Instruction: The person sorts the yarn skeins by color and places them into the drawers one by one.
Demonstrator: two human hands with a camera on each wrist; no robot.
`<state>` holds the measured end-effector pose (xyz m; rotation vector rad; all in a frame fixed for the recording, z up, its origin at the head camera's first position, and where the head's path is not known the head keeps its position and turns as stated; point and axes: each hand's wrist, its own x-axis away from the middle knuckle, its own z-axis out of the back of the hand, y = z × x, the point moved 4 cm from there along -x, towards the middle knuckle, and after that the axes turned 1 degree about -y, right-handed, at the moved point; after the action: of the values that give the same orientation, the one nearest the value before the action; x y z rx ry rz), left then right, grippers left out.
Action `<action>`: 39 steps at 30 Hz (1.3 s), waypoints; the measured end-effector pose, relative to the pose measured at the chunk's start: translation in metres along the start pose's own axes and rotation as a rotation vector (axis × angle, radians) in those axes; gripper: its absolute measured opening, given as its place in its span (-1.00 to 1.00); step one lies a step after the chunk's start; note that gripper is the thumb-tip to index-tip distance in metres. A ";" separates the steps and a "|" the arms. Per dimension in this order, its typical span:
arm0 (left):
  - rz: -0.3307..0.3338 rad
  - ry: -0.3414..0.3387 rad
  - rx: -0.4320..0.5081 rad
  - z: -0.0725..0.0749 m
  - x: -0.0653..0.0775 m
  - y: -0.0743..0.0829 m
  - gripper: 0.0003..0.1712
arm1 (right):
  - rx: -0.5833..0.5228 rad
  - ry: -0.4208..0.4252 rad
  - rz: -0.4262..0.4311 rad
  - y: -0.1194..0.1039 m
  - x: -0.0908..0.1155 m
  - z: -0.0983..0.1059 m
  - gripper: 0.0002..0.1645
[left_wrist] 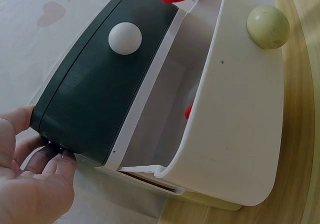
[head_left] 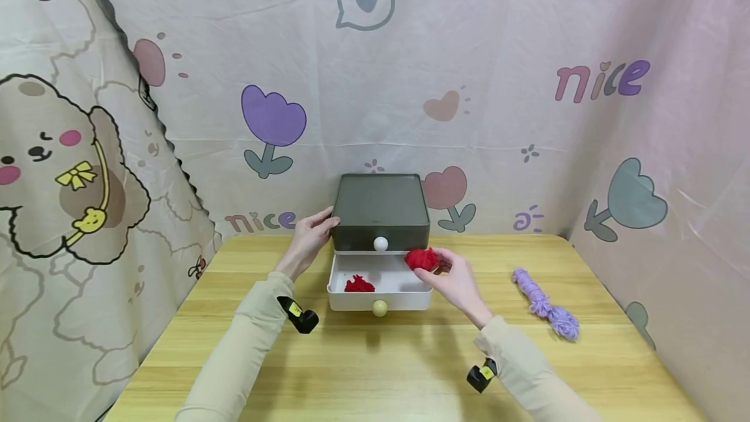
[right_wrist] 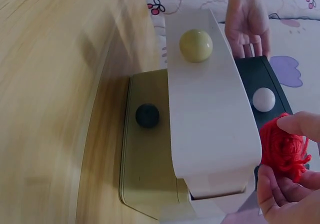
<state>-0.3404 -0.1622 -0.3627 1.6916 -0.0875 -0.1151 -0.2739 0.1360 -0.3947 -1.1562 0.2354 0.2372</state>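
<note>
A small desktop drawer cabinet [head_left: 383, 200] has a dark green top drawer [left_wrist: 95, 84] with a white knob. Below it, a white drawer [head_left: 379, 301] with a pale yellow knob is pulled out. My right hand [head_left: 457, 279] pinches a ball of red yarn [right_wrist: 284, 149] between thumb and fingers, over the white drawer's right rear part. Another bit of red yarn [head_left: 359, 284] lies inside that drawer at the left. My left hand [head_left: 310, 239] grips the cabinet's upper left edge, thumb on the top edge and bent fingers against the side.
A skein of lilac yarn [head_left: 545, 305] lies on the wooden table [head_left: 363, 370] to the right. Beneath the white drawer is a closed yellowish drawer [right_wrist: 150, 159] with a dark knob. Printed cloth [head_left: 375, 83] hangs behind and at both sides.
</note>
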 end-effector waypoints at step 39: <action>0.001 0.003 0.007 0.000 0.000 0.001 -0.33 | -0.084 0.006 0.018 -0.003 -0.004 -0.012 -0.53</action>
<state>-0.3403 -0.1619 -0.3622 1.6985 -0.0864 -0.1123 -0.2777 0.1232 -0.3957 -1.2384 0.2430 0.2618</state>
